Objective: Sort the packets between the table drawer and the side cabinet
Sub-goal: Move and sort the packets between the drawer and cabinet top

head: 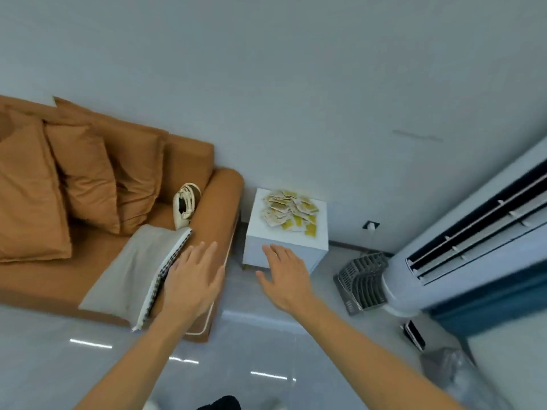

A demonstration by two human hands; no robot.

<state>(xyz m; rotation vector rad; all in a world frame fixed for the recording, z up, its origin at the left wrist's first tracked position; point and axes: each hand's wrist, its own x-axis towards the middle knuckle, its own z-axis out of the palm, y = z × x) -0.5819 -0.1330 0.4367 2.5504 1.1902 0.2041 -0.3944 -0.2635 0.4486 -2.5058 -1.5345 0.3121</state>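
A heap of several white and yellow-green packets (289,210) lies on top of a small white side cabinet (284,255) that stands against the wall beside a sofa. My right hand (285,276) is stretched out flat in front of the cabinet's front face, fingers apart and holding nothing. My left hand (192,279) hovers open over the sofa's armrest, to the left of the cabinet, also holding nothing. Neither hand touches the packets. No table drawer is in view.
An orange-brown sofa (124,179) with cushions, a grey pillow (133,270) and a cream bag (185,205) fills the left. A tall white air conditioner (473,247) stands at the right, with a grey grille object (362,279) on the floor beside it. Glossy grey floor lies below.
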